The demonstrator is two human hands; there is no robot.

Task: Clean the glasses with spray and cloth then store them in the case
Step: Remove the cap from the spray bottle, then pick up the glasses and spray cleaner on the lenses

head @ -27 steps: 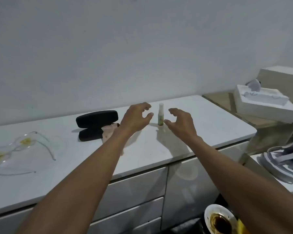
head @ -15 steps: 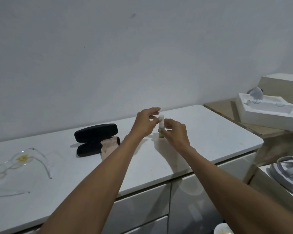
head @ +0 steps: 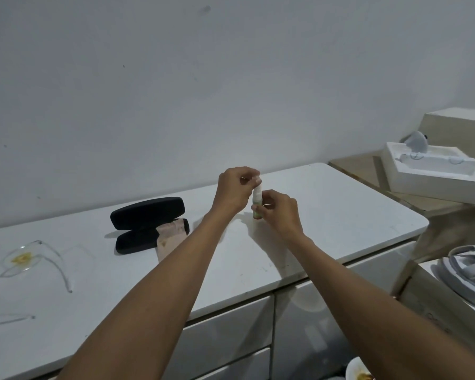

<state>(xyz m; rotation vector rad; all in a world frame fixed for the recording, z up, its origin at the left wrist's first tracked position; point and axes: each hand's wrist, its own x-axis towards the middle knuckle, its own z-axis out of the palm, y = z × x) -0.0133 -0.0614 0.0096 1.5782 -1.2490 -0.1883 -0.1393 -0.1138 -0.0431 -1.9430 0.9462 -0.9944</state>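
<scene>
The spray bottle (head: pixel 257 202) near the counter's (head: pixel 340 215) rear edge is steadied by the right hand (head: pixel 280 212); its cap is pinched by the left hand (head: pixel 235 192), presumably for uncapping.

we note the spray bottle (head: pixel 257 202): small, white, green label at its base, held upright just above the white counter. we see the glasses (head: pixel 22 263) at the far left of the counter: clear frame, temples unfolded, yellow smears on the lens. the case (head: pixel 148 223) is black, hinged open, lying between glasses and bottle. the cloth (head: pixel 170 237), pale pink and creased, rests partly in the case's lower half and hangs out onto the counter.
</scene>
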